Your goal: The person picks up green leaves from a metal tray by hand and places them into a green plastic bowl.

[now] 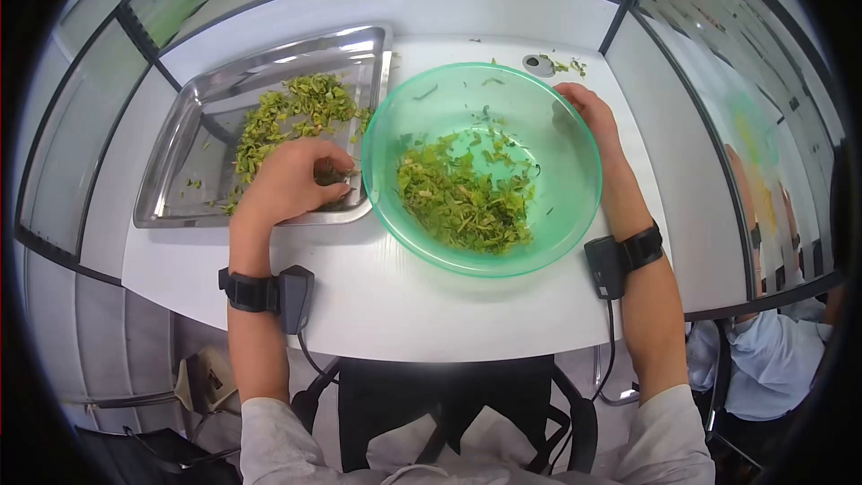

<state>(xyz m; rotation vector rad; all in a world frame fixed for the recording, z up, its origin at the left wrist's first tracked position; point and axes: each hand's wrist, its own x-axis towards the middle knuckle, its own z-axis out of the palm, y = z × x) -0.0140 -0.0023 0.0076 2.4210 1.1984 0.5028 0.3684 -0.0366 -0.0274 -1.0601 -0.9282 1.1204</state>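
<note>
A translucent green plastic bowl (561,229) holds a heap of chopped green leaves (467,202), with more bits stuck to its inner wall. My right hand (590,121) grips its right rim, fingers partly hidden behind the wall. To the left lies a rectangular stainless steel tray (184,162) with a pile of chopped leaves (301,112) across its middle and back. My left hand (301,181) is over the tray's front right part, beside the bowl. Its fingers and thumb curl around a few dark leaf bits (330,172), partly hidden by the hand.
The white table (359,305) has low walls and glass panels (736,108) around it. Leaf scraps (567,66) lie by a round cable hole (539,65) at the back right. A black chair (440,404) is at the front edge. Another person's light sleeve (772,359) shows at right.
</note>
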